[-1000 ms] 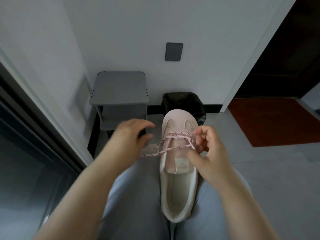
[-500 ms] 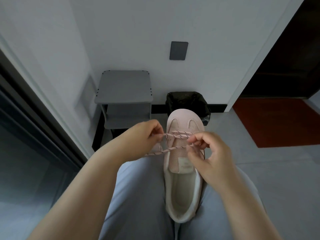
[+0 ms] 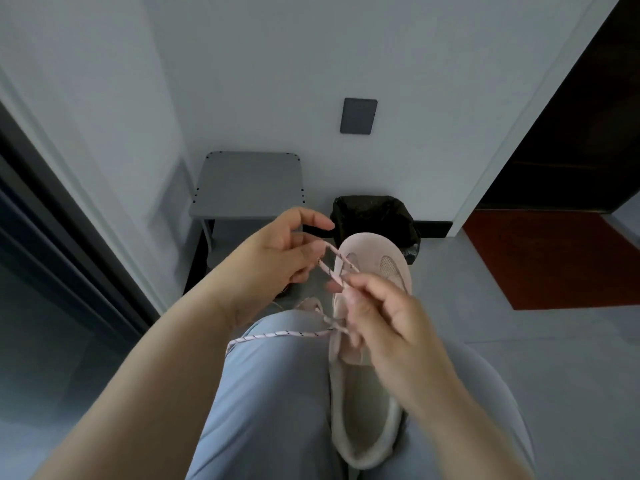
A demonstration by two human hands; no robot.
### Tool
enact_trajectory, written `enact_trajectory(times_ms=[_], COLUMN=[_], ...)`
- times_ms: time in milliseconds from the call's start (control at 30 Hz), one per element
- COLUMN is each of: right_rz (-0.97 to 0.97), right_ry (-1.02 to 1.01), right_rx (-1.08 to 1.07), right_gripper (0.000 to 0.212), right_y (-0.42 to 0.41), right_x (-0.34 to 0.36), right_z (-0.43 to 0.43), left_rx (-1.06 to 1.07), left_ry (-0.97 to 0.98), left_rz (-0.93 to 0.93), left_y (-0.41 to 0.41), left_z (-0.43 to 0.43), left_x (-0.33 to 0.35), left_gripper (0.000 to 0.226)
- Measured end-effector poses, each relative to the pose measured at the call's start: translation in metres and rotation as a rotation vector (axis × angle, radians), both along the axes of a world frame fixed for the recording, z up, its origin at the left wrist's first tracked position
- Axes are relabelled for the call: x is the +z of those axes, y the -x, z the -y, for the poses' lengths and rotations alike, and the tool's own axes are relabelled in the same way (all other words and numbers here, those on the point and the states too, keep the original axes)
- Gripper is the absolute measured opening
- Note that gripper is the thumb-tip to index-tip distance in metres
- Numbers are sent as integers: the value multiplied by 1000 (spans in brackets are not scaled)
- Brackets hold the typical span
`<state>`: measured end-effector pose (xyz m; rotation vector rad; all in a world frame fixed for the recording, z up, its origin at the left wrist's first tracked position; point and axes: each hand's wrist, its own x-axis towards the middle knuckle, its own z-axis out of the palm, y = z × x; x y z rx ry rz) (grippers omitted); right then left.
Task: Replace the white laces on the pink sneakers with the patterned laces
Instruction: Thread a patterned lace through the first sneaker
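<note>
**Threading the lace on the lap**

Head view: the sneaker (image 3: 372, 249) is lying between the thighs at lower centre, its toe pointing up the frame. The right hand (image 3: 388, 323) is pinching the lace (image 3: 331, 274) above the shoe's middle. That stretch is running up-left, across the shoe's long axis, to the left hand (image 3: 277, 258). Its fingers are touching the lace, but I cannot tell whether they are gripping it. Another stretch is trailing left over the thigh (image 3: 277, 393).

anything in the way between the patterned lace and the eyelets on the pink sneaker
Only the right hand: pinching the pink speckled cord lace, it covers the eyelet rows of the pale pink sneaker, hiding them. The left hand holds the lace over the toe; nothing else visible intervenes.
</note>
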<state>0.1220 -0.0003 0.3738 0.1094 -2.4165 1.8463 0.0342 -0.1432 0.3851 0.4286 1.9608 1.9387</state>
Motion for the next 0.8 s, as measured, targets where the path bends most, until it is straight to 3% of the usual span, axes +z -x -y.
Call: enact_trajectory(times_ms=[167, 300, 433, 500, 567, 667, 800], right_rz=[-86, -66, -48, -48, -45, -79, -73], right_ry=[-90, -186, -227, -257, -315, -426, -333], right_rx=[-153, -218, -208, -139, -60, -23, -71], right_gripper=[9, 11, 15, 14, 11, 12, 14], right_y=[-2, -11, -19, -16, -7, 9, 17], right_x=[22, 31, 35, 33, 28, 16, 10], right_z=[-43, -63, -74, -68, -55, -32, -29], left_rx=[183, 192, 193, 232, 206, -83, -181], left_ry=[340, 599, 833, 787, 494, 119, 252], left_rz=[-164, -345, -510, -599, -627, -401, -288], left_y=[4, 4, 5, 1, -10, -27, -24], left_z=[9, 12, 10, 5, -4, -19, -14], left_x=[-26, -40, -48, -43, -29, -8, -6], left_gripper=[24, 19, 28, 35, 27, 25, 34])
